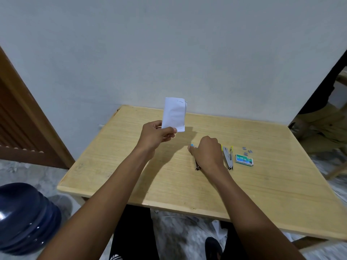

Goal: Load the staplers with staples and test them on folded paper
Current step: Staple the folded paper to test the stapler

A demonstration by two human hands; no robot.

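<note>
As left hand pinches paper, right grips stapler.

White folded paper; pale wood-grain table. Silver blue-tipped stapler, silver yellow-trimmed stapler, green-teal staple box. Grey wall, navy jug, brown door.

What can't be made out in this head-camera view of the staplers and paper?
All in the head view:
- Blue stapler: mostly hidden under the right hand gripping it; loaded or not, unseen.
- Folded paper in the left hand: the marks near its top edge are too small to call staples.
- Loose staples beside the staple box: too small to count.
- Yellow stapler, lying open: too small to show staples inside.
</note>
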